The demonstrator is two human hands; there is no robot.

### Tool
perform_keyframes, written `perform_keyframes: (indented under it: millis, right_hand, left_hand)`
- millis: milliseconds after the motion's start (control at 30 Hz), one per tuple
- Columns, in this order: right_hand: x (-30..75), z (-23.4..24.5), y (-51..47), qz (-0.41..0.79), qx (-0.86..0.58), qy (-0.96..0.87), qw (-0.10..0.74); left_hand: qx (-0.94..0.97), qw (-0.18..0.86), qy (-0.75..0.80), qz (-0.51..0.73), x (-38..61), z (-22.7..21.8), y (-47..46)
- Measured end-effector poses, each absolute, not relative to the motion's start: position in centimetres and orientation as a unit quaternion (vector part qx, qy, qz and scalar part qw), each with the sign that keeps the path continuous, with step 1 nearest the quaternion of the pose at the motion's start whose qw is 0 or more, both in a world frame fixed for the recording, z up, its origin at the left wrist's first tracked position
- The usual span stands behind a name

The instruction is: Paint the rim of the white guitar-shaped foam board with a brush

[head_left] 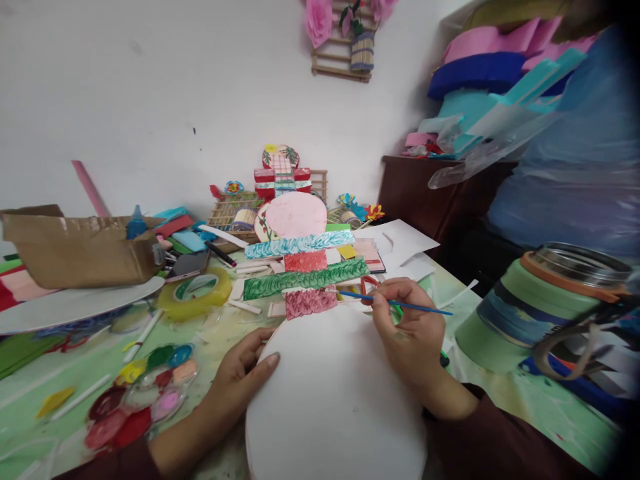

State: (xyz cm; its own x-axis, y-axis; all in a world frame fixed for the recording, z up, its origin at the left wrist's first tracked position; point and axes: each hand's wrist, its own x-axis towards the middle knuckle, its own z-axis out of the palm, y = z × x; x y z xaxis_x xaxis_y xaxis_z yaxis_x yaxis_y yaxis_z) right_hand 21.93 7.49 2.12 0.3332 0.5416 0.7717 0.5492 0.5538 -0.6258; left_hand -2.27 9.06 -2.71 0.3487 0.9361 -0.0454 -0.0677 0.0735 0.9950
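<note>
My right hand [410, 333] pinches a thin blue paintbrush [420, 307], its tip at the painted reddish-pink panel [310, 304]. With thumb on top and fingers at the edge, my left hand [240, 373] grips a large white rounded board [335, 400]. Beyond that panel, the same cutout carries a green painted strip [305, 277], a red patch [304, 262], a blue-and-white strip [300, 244] and a pale pink rounded end [297, 213]. To the left of my left hand lies a flower-shaped paint palette [145, 395] with several colours.
A green thermos [530, 313] stands open at the right. Clear tape [195, 293] and a cardboard box [85, 247] sit at the left. A decorated model [283, 173] stands at the back near the wall. White paper [400, 243] and scraps lie about.
</note>
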Motion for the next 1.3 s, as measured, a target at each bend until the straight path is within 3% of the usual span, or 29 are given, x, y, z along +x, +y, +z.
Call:
perform_keyframes:
  millis: [333,633,1000,1300]
  right_hand:
    - [21.9,2.3,7.6,-0.003,-0.513,-0.572,0.641]
    - [21.8,2.3,7.5,0.045,-0.463,-0.547,0.696]
    - [21.6,1.8,7.2,-0.032,-0.442,-0.623,0.644]
    - [23.4,2.7,7.9,-0.104,-0.371,-0.503,0.774]
  left_hand:
    - [0.542,0.618,0.399,0.406,-2.2,-2.7,9.0]
    - [0.52,0.63,0.4,0.415,-2.3,-2.8,9.1]
    - [0.474,0.644,0.414,0.436,-1.7,-2.0,9.5]
    - [0.47,0.615,0.384,0.503,-1.8,-2.3,9.4]
